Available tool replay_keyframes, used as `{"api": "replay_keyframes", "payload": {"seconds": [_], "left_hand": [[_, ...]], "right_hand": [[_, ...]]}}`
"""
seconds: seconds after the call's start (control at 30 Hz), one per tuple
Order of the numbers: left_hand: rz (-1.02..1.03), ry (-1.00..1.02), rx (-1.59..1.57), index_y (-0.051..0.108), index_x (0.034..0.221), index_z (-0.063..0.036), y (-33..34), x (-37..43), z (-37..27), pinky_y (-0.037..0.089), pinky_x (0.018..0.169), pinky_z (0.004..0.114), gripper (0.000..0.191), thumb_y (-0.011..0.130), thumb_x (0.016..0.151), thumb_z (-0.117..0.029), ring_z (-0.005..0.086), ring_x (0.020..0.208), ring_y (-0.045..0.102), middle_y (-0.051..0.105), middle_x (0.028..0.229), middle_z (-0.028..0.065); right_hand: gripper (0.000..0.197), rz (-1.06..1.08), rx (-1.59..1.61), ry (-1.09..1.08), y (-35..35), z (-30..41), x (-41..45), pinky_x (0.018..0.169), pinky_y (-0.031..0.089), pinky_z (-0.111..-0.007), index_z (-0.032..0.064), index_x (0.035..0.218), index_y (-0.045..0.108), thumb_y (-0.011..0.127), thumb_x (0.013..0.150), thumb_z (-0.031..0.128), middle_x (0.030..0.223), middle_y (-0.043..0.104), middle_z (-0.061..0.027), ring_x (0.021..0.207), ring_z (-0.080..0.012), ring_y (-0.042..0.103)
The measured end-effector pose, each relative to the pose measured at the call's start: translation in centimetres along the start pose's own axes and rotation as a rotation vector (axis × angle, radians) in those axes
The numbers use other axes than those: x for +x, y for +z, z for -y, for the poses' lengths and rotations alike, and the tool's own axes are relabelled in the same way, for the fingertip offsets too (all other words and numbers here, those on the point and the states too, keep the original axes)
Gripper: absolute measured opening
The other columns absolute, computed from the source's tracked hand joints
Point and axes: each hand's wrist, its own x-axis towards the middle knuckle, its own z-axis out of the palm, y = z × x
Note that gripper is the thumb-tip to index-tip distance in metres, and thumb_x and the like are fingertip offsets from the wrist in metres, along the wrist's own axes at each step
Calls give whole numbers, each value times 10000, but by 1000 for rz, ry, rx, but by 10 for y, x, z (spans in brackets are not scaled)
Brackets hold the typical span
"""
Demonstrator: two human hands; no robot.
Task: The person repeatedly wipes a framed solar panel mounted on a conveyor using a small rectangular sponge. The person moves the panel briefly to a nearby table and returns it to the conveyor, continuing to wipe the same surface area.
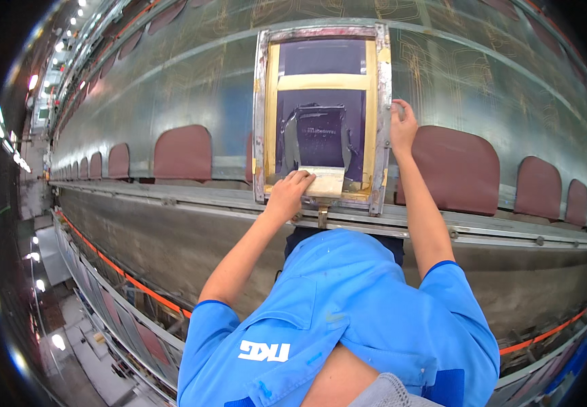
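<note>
A screen-printing frame (384,76) with a purple mesh (319,132) and yellow tape lies across the long table in front of me. Grey ink is smeared on the mesh around a darker rectangle that bears writing. My left hand (288,194) grips a squeegee with a pale wooden handle (328,181), which rests at the near end of the mesh. At the frame's right side rail, my right hand (403,127) has its fingers bent against the outer edge; how firmly it holds the rail cannot be told.
Maroon cut panels (455,170) with rounded corners lie in a row along the long table (222,107), on both sides of the frame. A metal rail (212,201) runs along the near edge. Another table with an orange strip (135,282) stands behind me.
</note>
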Motion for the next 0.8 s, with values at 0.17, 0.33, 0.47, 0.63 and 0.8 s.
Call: {"api": "replay_keyframes", "payload": {"seconds": [0.17, 0.33, 0.47, 0.63, 0.8], "left_hand": [[33, -52, 24, 649, 1227, -69, -10, 14, -10, 522, 929, 421, 543, 583, 717, 105, 300, 1171, 607, 636, 1227, 91], [45, -66, 33, 671, 1201, -89, -10, 21, 4, 519, 929, 426, 491, 580, 751, 86, 326, 1137, 619, 652, 1194, 103], [144, -80, 21, 681, 1148, -83, -8, 39, 11, 510, 908, 433, 460, 596, 726, 80, 347, 1095, 623, 657, 1144, 116], [204, -86, 15, 686, 1105, -67, -13, 55, 11, 508, 889, 422, 465, 615, 671, 82, 352, 1052, 621, 651, 1095, 117], [230, -105, 45, 690, 1070, -49, -14, 66, 11, 499, 873, 409, 484, 642, 613, 102, 342, 1023, 612, 636, 1059, 110]], "right_hand": [[213, -14, -11, -44, -3, 6, -1, 554, 400, -368, 130, 1108, 704, 669, 932, 245, 593, 540, -84, 538, -158, 473], [286, 37, -31, 57, 4, 6, -9, 544, 422, -403, 141, 1206, 658, 633, 952, 271, 601, 562, -128, 536, -195, 518], [292, 75, -62, 166, 11, -4, -10, 620, 474, -500, 187, 1199, 641, 639, 908, 213, 663, 633, -193, 634, -386, 644], [270, 127, 82, 224, 11, -9, -9, 643, 470, -516, 152, 1192, 624, 625, 923, 177, 671, 620, -228, 667, -427, 645], [313, 88, 205, 206, 12, -7, -5, 574, 438, -410, 85, 1260, 579, 600, 952, 134, 607, 555, -159, 523, -256, 560]]}}
